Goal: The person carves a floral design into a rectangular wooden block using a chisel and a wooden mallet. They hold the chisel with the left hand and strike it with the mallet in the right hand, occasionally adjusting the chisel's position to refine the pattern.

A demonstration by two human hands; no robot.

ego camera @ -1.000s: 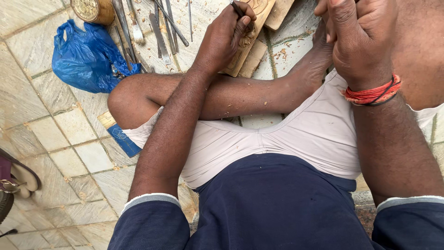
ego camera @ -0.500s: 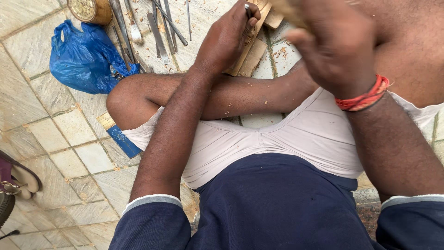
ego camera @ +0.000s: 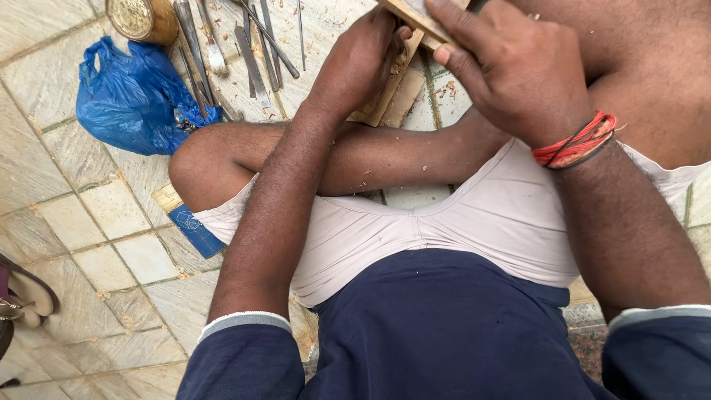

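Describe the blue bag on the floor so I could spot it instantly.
Start at the person's bent knee on the tiled floor. Just beyond it lies the crumpled blue plastic bag, beside a row of metal chisels. It alone is soft, shiny and bright blue.

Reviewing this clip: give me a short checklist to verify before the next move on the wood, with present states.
1. Left hand holds the wood block down: ok.
2. Right hand has a firm grip on the wooden piece: ok.
3. Tool tip on the block: cannot tell, hidden by the left hand.
4. Spare tools lie apart from both hands: ok.
5. Bare leg lies right beside the block: not ok.
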